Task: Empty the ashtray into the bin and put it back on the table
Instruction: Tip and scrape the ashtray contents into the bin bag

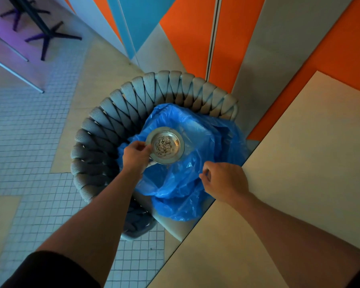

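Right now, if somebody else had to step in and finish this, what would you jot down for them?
Left hand: grips the ashtray by its near rim, held level over the blue bin bag.
Right hand: pinches the bag's edge, beside the table.
The bag sits in a woven grey basket.
Done: ashtray brought over the bin.
Left: ash still lies in the dish, so tip it into the bag, then set the ashtray back on the table.

hands x2 point(136, 154) | ashtray x1 point(165, 145) | blue bag x1 point(175, 183) | woven chair x1 point(116, 113) | table x1 point(299, 163)
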A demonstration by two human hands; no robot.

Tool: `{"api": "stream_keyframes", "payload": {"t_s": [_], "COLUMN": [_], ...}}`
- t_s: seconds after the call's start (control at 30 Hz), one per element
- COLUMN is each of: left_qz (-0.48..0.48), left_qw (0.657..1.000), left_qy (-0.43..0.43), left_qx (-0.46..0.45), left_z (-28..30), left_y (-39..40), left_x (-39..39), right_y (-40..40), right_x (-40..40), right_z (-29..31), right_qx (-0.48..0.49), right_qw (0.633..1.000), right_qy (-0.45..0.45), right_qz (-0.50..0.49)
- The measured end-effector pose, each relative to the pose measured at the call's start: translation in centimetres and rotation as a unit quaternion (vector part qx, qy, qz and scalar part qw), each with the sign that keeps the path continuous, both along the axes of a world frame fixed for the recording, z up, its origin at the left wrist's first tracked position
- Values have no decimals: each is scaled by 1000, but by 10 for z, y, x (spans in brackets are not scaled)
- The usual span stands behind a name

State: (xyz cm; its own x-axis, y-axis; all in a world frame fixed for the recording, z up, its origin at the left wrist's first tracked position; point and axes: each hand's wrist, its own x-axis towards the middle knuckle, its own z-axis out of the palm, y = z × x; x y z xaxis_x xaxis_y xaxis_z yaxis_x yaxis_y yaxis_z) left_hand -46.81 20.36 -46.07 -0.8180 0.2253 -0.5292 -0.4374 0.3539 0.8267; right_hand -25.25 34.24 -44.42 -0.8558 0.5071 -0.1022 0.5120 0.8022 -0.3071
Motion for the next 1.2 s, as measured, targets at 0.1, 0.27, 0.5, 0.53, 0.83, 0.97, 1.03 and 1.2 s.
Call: {"api": "stream_keyframes", "payload": {"t_s": [0.1,0.27,0.5,0.53,0.83,0.97,1.03,1.2], "left_qz": [6,-5,-33,-35,-73,-83,-90,-127], "left_qw": [1000,997,983,982,959,951,949,932], "left_qy": [10,47,132,140,238,258,261,299], "left_qx": [-14,-65,-124,-125,-139,-148,-151,-159], "left_z": [-10,-25,-33,-33,-30,-29,-29,-32], "left_y": [-3,-3,6,7,15,16,16,14], "left_x": [-4,-7,-5,-5,-12,-13,-13,-14], "right_y": [-1,-1,-3,-3,-4,-3,-4,-4], "right_x": [-1,0,1,0,-1,-2,-2,-1], "right_z": [-2,-3,-5,-5,-4,-3,-3,-3], "right_qx": [15,32,46,47,46,44,42,38], "right_qw": [1000,999,998,998,998,998,998,999], "right_qy": [2,14,28,29,15,20,15,18], "right_qz": [-6,-11,-24,-26,-33,-36,-36,-34]}}
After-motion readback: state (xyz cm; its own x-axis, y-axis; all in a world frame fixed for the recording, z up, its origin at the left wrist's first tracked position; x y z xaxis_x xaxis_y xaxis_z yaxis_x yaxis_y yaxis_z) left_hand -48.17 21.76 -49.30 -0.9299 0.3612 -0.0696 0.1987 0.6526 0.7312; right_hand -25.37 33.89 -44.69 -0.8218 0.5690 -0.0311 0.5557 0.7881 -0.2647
